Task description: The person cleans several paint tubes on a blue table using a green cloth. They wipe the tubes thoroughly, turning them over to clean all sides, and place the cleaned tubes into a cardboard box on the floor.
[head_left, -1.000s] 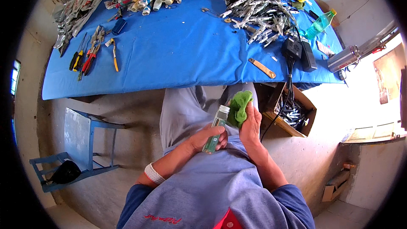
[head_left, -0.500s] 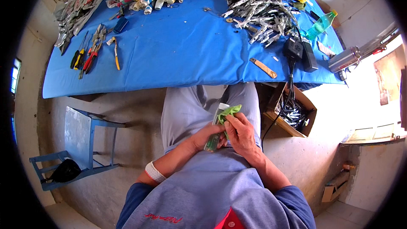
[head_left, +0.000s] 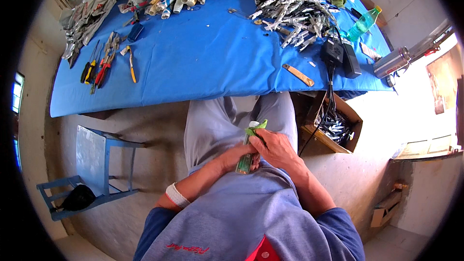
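In front of my lap, a slim clear bottle (head_left: 244,164) with a white cap and something green showing through its wall stands nearly upright. My left hand (head_left: 240,152) is wrapped round its lower half. Up near the cap, my right hand (head_left: 274,146) presses a bright green cloth (head_left: 258,127) against the bottle. Its fingertips are partly hidden behind the cloth and the bottle.
Ahead is a blue-covered table (head_left: 193,72) with pliers (head_left: 105,67), a wooden-handled knife (head_left: 298,75), a heap of silvery-black parts (head_left: 295,9) and black power adapters (head_left: 333,53). A carton (head_left: 336,128) of parts sits below right; a blue chair (head_left: 94,164) stands left.
My right hand has turned flatter over the bottle's upper part, and less of the green cloth shows. The bottle stands a little more upright; my left hand keeps its hold.
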Tool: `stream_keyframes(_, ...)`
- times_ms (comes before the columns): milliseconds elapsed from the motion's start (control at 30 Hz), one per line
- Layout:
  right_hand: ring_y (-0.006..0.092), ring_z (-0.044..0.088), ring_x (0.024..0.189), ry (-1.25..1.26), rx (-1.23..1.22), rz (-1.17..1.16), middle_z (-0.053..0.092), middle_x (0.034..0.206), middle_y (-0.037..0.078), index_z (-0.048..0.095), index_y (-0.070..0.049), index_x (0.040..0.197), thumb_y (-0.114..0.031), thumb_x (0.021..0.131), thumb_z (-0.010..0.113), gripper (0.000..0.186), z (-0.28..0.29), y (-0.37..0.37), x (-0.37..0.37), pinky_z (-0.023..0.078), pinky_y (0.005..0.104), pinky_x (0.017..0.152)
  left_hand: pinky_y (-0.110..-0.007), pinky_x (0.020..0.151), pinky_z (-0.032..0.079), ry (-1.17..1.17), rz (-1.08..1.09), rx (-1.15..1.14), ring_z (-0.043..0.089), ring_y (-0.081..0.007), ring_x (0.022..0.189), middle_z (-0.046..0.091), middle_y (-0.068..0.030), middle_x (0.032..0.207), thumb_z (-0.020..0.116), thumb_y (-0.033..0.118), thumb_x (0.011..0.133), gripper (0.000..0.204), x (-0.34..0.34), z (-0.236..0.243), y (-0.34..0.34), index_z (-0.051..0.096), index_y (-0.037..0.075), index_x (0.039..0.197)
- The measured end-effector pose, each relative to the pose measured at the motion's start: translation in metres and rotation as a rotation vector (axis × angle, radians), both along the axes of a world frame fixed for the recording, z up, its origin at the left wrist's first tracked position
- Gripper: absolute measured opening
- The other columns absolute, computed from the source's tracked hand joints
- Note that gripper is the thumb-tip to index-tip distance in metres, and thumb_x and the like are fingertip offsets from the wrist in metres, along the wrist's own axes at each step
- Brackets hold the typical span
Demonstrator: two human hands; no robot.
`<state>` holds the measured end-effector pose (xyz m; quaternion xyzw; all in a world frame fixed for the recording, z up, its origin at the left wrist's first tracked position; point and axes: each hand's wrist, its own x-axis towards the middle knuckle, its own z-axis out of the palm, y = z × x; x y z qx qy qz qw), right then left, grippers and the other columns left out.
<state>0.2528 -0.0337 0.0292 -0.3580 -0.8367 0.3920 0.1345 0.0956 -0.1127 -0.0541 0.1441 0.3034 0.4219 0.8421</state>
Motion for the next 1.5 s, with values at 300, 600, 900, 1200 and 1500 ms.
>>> stream_keyframes(300, 0.0256, 0.064, 0.062, 0.229, 0.397, -0.244, 0.068, 0.075, 0.011, 0.063, -0.003, 0.087, -0.027, 0.101, 0.059, 0.029, -0.026, -0.005, 0.011, 0.049, 0.0379, 0.056, -0.036, 0.064, 0.05, 0.074, -0.023, 0.169, 0.06, -0.0225, 0.06, 0.06, -0.01, 0.07, 0.061, 0.028, 0.094, 0.026, -0.003, 0.01, 0.003, 0.06, 0.004, 0.087)
stream_keyframes(600, 0.0155, 0.068, 0.079, 0.691, -0.754, -0.571, 0.072, 0.093, 0.009, 0.066, 0.002, 0.114, -0.034, 0.107, 0.05, 0.04, -0.041, 0.013, 0.03, 0.056, 0.0305, 0.076, -0.037, 0.073, 0.049, 0.036, -0.037, 0.175, 0.058, -0.0188, 0.064, 0.057, -0.0084, 0.071, 0.064, 0.03, 0.092, 0.028, -0.008, 0.019, 0.002, 0.056, 0.007, 0.079)
stream_keyframes(900, 0.0213, 0.068, 0.097, 0.791, -0.997, -0.073, 0.068, 0.113, 0.014, 0.051, 0.001, 0.135, -0.047, 0.107, 0.041, 0.057, -0.04, 0.002, -0.013, 0.056, 0.035, 0.087, -0.034, 0.074, 0.047, -0.057, -0.082, 0.215, 0.057, -0.0194, 0.066, 0.057, -0.0063, 0.074, 0.066, 0.035, 0.091, 0.031, -0.005, 0.025, 0.004, 0.056, 0.008, 0.082)
stream_keyframes(1200, 0.0205, 0.068, 0.097, 0.972, -0.921, -0.21, 0.069, 0.112, 0.015, 0.053, -0.003, 0.137, -0.049, 0.103, 0.051, 0.057, -0.027, 0.012, -0.011, 0.059, 0.0354, 0.082, -0.032, 0.068, 0.049, -0.034, -0.003, 0.242, 0.055, -0.0154, 0.057, 0.061, -0.0098, 0.078, 0.062, 0.054, 0.096, 0.048, -0.001, 0.024, 0.007, 0.054, 0.007, 0.088)
stream_keyframes(1500, 0.0251, 0.066, 0.101, 0.927, -1.113, -0.269, 0.067, 0.116, 0.016, 0.051, 0.0, 0.138, -0.053, 0.107, 0.026, 0.067, -0.02, 0.008, -0.019, 0.055, 0.041, 0.087, -0.033, 0.067, 0.049, -0.077, -0.005, 0.25, 0.044, -0.012, 0.047, 0.053, -0.004, 0.07, 0.054, 0.069, 0.094, 0.062, -0.004, 0.015, 0.001, 0.054, 0.007, 0.085)
